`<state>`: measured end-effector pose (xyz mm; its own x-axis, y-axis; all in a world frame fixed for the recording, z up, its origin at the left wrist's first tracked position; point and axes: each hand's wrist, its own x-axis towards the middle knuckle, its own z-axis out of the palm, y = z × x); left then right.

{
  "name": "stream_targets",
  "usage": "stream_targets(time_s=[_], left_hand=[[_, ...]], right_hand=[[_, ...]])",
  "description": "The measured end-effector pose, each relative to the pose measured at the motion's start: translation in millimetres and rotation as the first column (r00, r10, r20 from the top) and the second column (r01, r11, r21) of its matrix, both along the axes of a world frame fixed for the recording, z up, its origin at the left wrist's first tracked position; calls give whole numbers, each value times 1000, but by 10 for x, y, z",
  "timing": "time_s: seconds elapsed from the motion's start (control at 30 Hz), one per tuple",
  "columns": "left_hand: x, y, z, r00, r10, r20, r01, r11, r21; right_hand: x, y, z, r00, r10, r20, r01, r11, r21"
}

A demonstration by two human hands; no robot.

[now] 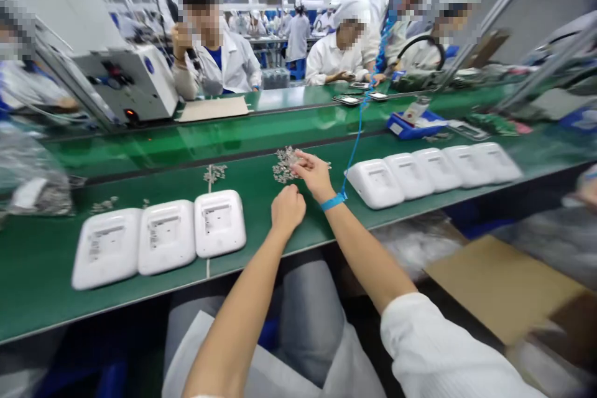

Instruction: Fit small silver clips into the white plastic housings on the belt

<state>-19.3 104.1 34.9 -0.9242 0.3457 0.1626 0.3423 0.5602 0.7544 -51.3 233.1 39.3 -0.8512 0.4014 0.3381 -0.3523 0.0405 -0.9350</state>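
A loose heap of small silvery metal parts (282,165) lies on the green bench top. Over its right side my right hand (316,175) reaches in, thumb and fingers pinched together at the parts; whatever is between the fingertips is too small to make out. A blue wrist strap (333,201) circles my right wrist. Just in front of the heap, my left hand (288,209) is closed with curled fingers, and its contents are hidden. To the left sits a white plastic housing (220,224) with a recessed square, two similar housings beside it. Several more white housings (375,183) stand in a row at right.
The strap's coiled blue cord (358,137) hangs from above. Smaller clusters of parts (214,173) lie behind the left housings. A blue tray (415,125) is at the back right, a clear plastic bag (35,174) far left. Co-workers sit across the bench, near a white machine (135,84).
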Motion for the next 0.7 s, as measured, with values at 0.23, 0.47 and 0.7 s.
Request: stream_targets(time_s=[0.23, 0.47, 0.7], left_hand=[[-29, -38, -42, 998, -29, -63, 23, 995, -100], [114, -127, -33, 934, -176, -310, 142, 981, -129], [599, -342, -54, 632, -487, -603, 420, 869, -261]], right_hand=[[929, 1080, 165, 843, -538, -7, 356, 548, 756], [1394, 1180, 74, 784, -615, 84, 335, 533, 777], [1163, 383, 366, 974, -224, 40, 73, 474, 877]])
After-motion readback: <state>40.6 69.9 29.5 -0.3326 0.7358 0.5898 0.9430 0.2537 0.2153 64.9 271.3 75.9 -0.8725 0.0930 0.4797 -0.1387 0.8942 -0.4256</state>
